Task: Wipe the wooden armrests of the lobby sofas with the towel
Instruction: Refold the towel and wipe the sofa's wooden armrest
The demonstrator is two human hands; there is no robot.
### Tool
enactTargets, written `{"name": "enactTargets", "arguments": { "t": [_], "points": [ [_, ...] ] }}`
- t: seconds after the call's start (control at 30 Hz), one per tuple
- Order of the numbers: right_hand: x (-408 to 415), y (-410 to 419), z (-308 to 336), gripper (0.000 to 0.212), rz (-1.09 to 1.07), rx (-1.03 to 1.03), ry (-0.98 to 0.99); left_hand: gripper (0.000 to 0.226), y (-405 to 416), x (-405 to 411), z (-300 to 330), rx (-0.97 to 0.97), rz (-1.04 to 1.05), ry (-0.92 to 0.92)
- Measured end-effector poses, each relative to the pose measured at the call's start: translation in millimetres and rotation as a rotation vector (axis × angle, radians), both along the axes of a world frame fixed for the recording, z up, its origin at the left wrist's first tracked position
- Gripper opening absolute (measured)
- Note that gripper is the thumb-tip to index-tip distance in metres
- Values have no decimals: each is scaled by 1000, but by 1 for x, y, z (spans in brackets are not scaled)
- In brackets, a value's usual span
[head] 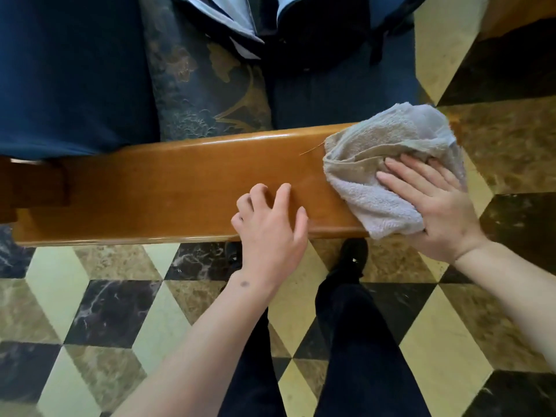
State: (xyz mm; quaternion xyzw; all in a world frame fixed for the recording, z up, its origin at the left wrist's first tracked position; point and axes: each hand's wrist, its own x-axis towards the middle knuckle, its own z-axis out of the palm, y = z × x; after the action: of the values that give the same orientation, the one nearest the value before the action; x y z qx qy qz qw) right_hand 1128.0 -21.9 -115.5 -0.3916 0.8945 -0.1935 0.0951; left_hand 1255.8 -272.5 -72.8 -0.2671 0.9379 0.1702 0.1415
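A glossy wooden armrest (168, 188) runs left to right across the middle of the view. A crumpled grey-beige towel (388, 145) covers its right end and hangs over the near edge. My right hand (433, 203) lies flat on the towel, fingers spread, pressing it onto the wood. My left hand (270, 227) rests on the armrest's near edge just left of the towel, fingers bent and apart, holding nothing.
Beyond the armrest lie the sofa's blue seat cushions (66, 73) and a dark patterned pillow (207, 82). A dark bag (325, 28) sits on the seat. The floor (120, 311) is patterned marble tile. My dark-trousered legs and black shoe (352, 260) stand below the armrest.
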Motion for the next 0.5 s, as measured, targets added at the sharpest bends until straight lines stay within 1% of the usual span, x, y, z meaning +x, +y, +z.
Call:
{"name": "enactTargets", "arguments": {
  "t": [0.1,0.17,0.23,0.3,0.37,0.4,0.43,0.5],
  "points": [
    [40,-31,1,59,-464,-89,-23,46,4,-1,-1,18,10,5],
    [66,-71,6,63,-779,-93,-22,45,-2,2,-1,42,0,37],
    [84,-115,9,65,-1034,-55,-30,45,-8,9,-3,46,-18,69],
    [91,-165,12,62,-1234,-56,-46,45,-27,19,-8,46,-16,87],
    [95,-207,14,61,-1359,-61,-65,46,-48,28,-12,37,6,114],
    [101,-230,13,61,-1371,-53,-79,46,-65,36,-14,32,32,122],
    [110,-248,13,61,-1349,-46,-84,45,-81,44,-14,32,57,117],
    [134,-286,9,63,-1240,-11,-87,44,-121,64,-16,17,118,110]
  ]
}}
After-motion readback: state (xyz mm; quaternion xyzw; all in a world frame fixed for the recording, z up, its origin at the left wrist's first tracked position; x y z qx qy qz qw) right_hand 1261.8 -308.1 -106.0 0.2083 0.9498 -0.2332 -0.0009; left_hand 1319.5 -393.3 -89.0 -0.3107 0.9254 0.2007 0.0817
